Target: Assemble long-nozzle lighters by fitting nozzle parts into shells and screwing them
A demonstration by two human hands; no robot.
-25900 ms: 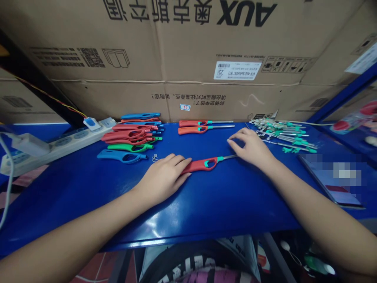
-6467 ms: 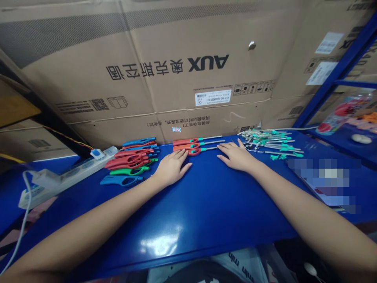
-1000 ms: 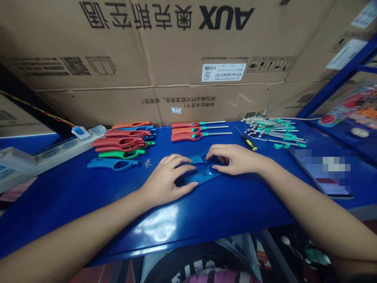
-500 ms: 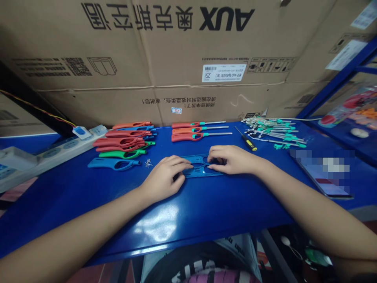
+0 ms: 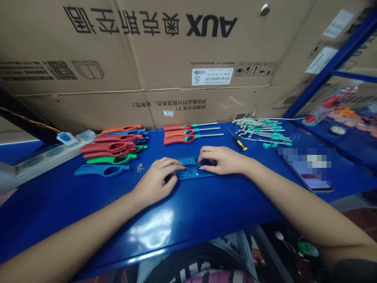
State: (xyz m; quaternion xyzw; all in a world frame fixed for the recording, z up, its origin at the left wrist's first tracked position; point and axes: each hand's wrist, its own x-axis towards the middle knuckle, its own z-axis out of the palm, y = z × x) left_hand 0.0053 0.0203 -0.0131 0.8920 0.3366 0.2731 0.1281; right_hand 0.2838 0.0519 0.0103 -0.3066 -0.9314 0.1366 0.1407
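Note:
Two blue lighter casing halves (image 5: 192, 173) lie side by side on the blue table, hollow sides up, their finger loops facing right. Bent over their left ends is my left hand (image 5: 157, 179), thumb and fingers curled around the edges. From the other side, my right hand (image 5: 224, 161) pinches at the loops, with its thumb and fingertips on the plastic. My palms hide both ends of the halves. A few small screws (image 5: 139, 168) lie left of my left hand.
Coloured lighter casings (image 5: 107, 148) are stacked at left beside a power strip (image 5: 44, 157). Several red and orange lighters with metal rods (image 5: 179, 138), a screwdriver (image 5: 239, 142) and green-tipped rod parts with wires (image 5: 271, 133) lie behind. A phone (image 5: 309, 173) is at right; cardboard (image 5: 141, 51) stands behind.
The camera view has turned a little to the right, so everything sits further left. Both hands stay on the blue casing halves with hardly any visible shift.

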